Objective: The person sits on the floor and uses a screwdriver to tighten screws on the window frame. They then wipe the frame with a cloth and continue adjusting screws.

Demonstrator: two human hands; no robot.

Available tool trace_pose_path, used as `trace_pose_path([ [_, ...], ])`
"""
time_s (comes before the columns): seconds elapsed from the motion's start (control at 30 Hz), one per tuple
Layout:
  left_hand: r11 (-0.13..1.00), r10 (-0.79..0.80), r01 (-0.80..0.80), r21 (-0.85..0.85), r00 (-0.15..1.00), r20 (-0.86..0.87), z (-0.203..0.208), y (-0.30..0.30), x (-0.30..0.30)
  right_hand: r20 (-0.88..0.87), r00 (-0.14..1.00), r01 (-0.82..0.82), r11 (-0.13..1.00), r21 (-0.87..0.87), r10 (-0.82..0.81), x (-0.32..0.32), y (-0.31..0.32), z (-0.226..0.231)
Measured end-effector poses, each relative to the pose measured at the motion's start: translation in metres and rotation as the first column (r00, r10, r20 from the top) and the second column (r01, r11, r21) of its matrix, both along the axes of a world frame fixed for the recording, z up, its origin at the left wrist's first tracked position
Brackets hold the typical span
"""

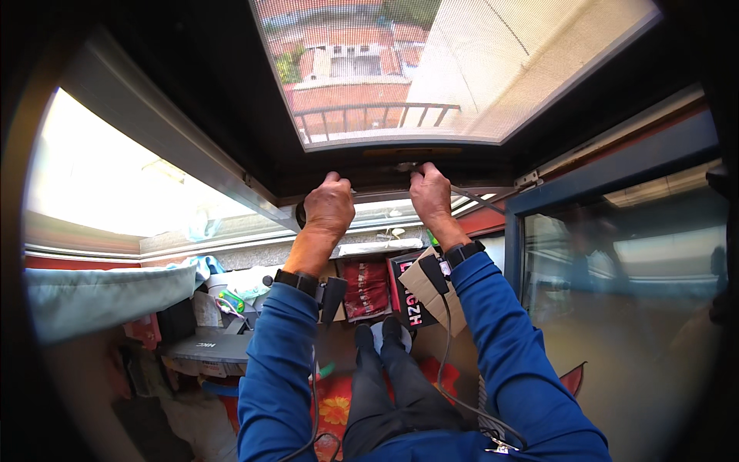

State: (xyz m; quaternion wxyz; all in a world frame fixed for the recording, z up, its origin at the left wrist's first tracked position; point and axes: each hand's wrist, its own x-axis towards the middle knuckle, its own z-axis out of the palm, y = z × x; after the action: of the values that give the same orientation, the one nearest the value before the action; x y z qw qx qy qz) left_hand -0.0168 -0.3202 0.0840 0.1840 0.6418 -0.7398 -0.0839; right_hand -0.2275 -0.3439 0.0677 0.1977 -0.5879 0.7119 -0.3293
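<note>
My left hand (329, 208) is closed, knuckles up, just under the lower edge of a dark window frame (369, 163). What its fingers hold, if anything, is hidden. To the right, my right hand (429, 192) is also closed, its fingertips pressed together at the same edge. A small greyish metal-looking piece (405, 166) shows beside its fingers. From behind this hand a thin grey strip (479, 200) slants down to the right; whether my fingers hold it I cannot tell. Above both hands, the frame surrounds a mesh screen (362, 85) with rooftops and a railing beyond.
An opened blue-framed glass pane (623, 239) stands at the right. Below lie a dark red package (365, 289), a black box (406, 289) and a cardboard piece (443, 296). A cluttered desk with a grey monitor (208, 346) and a light-blue curtain (108, 300) are at the left.
</note>
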Motion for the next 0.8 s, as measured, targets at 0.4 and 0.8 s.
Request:
trace_pose_path([
  [0.4,0.999,0.041,-0.039,0.034,0.998,-0.046,-0.004,0.000,0.002,-0.038,0.999,-0.018,0.999,0.034,0.020,-0.004,0.001,0.000],
  [0.8,1.000,-0.004,0.003,-0.014,0.998,-0.064,-0.007,-0.002,0.005,0.005,0.998,0.070,0.997,0.035,-0.070,0.010,0.010,0.014],
])
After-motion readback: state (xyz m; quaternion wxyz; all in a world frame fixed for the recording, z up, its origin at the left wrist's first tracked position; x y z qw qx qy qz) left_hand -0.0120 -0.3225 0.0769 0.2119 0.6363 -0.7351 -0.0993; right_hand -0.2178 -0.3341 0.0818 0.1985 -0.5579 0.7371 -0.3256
